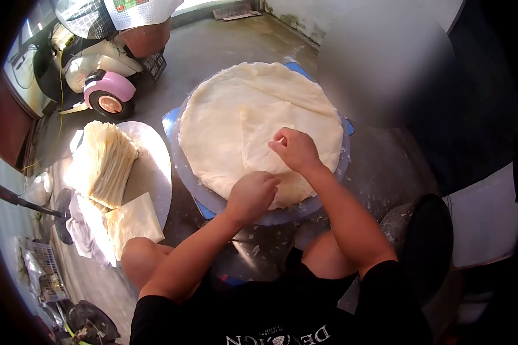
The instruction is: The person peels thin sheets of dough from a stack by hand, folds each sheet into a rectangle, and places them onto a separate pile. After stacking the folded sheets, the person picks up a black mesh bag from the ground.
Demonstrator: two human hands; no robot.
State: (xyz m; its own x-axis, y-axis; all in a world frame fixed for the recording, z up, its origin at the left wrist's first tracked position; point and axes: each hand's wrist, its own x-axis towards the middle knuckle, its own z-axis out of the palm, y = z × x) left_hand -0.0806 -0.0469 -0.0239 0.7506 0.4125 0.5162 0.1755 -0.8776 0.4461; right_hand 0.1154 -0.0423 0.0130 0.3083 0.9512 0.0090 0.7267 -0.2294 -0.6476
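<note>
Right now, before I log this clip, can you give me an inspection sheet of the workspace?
Surface: bare concrete floor, pale scraps near the knees.
Job's things: round stack of thin sheets on a round tray; top sheet partly folded up.
Clutter: folded sheets piled on a second tray; white cloth; wire basket.
Hands: right hand pinches the top sheet; left hand curled at the stack's near edge.
Cables: thin yellow cord by the scooter.
Surroundings: pink-wheeled scooter; another person at right.
</note>
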